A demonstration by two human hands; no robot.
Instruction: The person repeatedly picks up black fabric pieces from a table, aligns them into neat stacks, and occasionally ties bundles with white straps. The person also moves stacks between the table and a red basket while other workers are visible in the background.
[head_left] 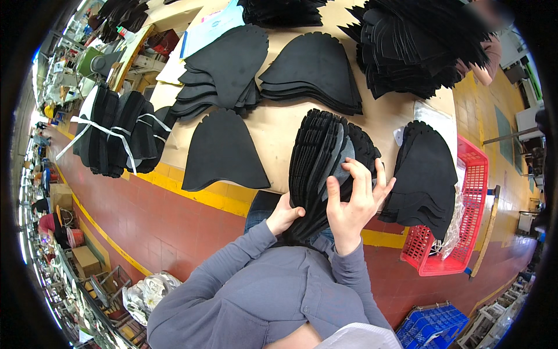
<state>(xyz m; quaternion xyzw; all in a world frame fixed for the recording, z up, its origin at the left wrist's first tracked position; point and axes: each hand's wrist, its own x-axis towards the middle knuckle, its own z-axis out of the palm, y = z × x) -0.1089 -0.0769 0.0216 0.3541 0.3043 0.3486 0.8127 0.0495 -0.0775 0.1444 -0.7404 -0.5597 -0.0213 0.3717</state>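
Observation:
In front of me is a thick stack of black cut fabric pieces (311, 157) with notched curved edges, fanned apart like pages. A greyish face of one piece shows in its middle. My left hand (283, 216) is closed around the lower left of the stack, its thumb across the near end. My right hand (357, 200) is over the right side with fingers apart, the fingertips at the fanned pieces. Whether they touch a piece is hard to tell. A flat black piece (224, 154) lies on the table to the left, and a spread pile (423, 180) lies to the right.
More black piles (311, 70) cover the far part of the tan table (279, 125). Bundles tied with white strips (113, 134) are at the left edge. A red plastic basket (474, 203) stands at the right, a blue crate (433, 326) lower right. Another person's arm (485, 61) shows far right.

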